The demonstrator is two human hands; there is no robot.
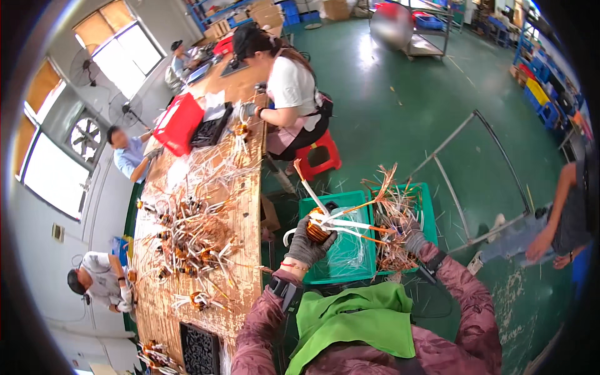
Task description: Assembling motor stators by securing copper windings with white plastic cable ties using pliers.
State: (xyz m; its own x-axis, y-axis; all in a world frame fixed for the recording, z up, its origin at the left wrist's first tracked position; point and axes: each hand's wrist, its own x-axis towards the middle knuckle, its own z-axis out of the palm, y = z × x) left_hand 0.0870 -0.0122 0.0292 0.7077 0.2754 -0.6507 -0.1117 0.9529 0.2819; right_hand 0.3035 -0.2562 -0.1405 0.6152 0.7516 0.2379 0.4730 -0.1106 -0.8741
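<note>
In my gloved left hand [307, 245] is a copper-wound ring coil [318, 230], with several white-sleeved leads fanning out. The fingers wrap the coil from below and the left, over a green crate [342, 275] holding clear plastic film. Bare copper ends stick out of the sleeves toward the right. My gloved right hand [412, 239] is closed at the tip of one wire lead [369, 227], over a second green crate [429, 215]. That crate is heaped with copper-wired pieces [389, 257], which partly hide the right fingertips.
To the left, a long wooden table [247, 212] bears a pile of coils [190, 240], a black tray [200, 349] and a red bin [179, 125]. Co-workers are around it. A red stool [320, 154], a metal frame [451, 178] and another person's arm [553, 219] are at the right.
</note>
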